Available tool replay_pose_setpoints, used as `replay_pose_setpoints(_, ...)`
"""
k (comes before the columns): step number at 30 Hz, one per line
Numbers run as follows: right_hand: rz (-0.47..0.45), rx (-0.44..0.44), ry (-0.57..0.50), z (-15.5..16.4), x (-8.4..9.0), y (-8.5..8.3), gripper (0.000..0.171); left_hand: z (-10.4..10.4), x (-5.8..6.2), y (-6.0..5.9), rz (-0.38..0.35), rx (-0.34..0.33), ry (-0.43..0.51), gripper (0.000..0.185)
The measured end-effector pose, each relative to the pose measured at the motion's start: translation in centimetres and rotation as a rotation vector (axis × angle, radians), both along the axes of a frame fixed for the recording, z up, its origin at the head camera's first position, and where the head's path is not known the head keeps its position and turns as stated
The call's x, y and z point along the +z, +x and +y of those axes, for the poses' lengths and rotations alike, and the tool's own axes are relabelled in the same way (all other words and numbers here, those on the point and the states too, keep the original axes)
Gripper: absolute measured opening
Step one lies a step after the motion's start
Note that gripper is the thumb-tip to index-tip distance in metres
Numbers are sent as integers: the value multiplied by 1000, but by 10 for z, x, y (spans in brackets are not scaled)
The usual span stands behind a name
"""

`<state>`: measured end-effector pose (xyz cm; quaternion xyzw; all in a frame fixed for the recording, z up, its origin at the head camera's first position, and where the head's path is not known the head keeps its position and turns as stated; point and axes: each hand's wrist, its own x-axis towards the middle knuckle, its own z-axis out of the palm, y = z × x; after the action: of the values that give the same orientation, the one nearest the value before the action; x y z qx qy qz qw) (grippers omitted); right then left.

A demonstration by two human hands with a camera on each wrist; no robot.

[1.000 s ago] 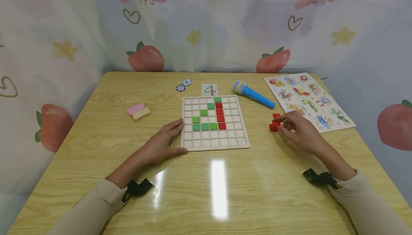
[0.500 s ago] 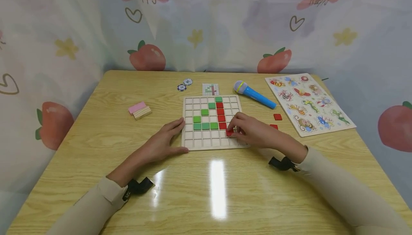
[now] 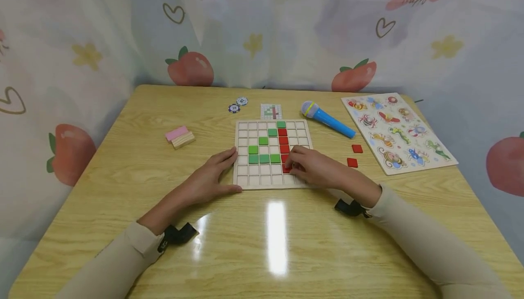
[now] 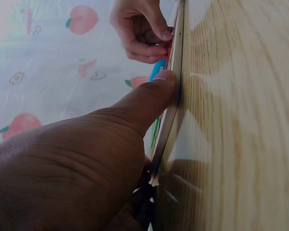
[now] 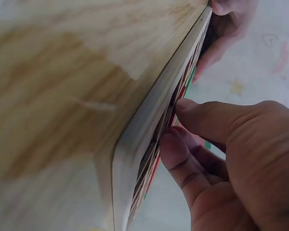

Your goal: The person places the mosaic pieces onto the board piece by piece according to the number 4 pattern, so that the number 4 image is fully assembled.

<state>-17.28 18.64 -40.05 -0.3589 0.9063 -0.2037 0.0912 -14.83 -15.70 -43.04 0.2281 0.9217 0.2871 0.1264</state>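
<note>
A red square tile sits pinched between the thumb and fingertips of the person's right hand, low in the right half of a wooden grid board at the foot of a column of red tiles. In the right wrist view the thumb and forefinger close on the tile's edge right at the board's surface; whether the tile is fully seated in its cell cannot be told. The left hand lies flat and relaxed against the board's left edge, fingers straight and thumb along the near corner, the thumb touching the rim in the left wrist view. Green tiles fill cells left of the red column. Two more red tiles lie loose on the table to the right, near an insect peg puzzle. Behind the board lie a blue toy microphone, a small pattern card and two poker chips; a pink and wooden block pair rests to the left.
</note>
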Motion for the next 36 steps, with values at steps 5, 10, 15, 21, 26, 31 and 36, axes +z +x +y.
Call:
replay_pose_setpoints(5, 57, 32, -23, 17, -1, 6, 20, 2, 0, -2, -4, -6, 4, 109)
replay_pose_setpoints(10, 158, -67, -228, 67, -1, 19, 24, 4, -1, 0, -2, -6, -1, 109)
replay_pose_setpoints(15, 251, -264, -359, 121, -17, 33, 30, 0, -1, 2, 9, -8, -11, 109)
replay_pose_setpoints(21, 169, -481, -334, 150, -33, 36, 20, -4, -1, 1, 8, 3, -1, 108)
replay_pose_setpoints(26, 140, -471, -286, 155, -46, 35, 28, -4, -4, 2, 4, -7, 4, 108)
replay_pose_setpoints(31, 215, -428, -250, 156, -49, 33, 32, -3, -6, 1, 28, -12, 1, 108)
replay_pose_setpoints(36, 219, -452, -217, 158, -47, 30, 28, 0, -5, 0, 30, -12, 3, 108)
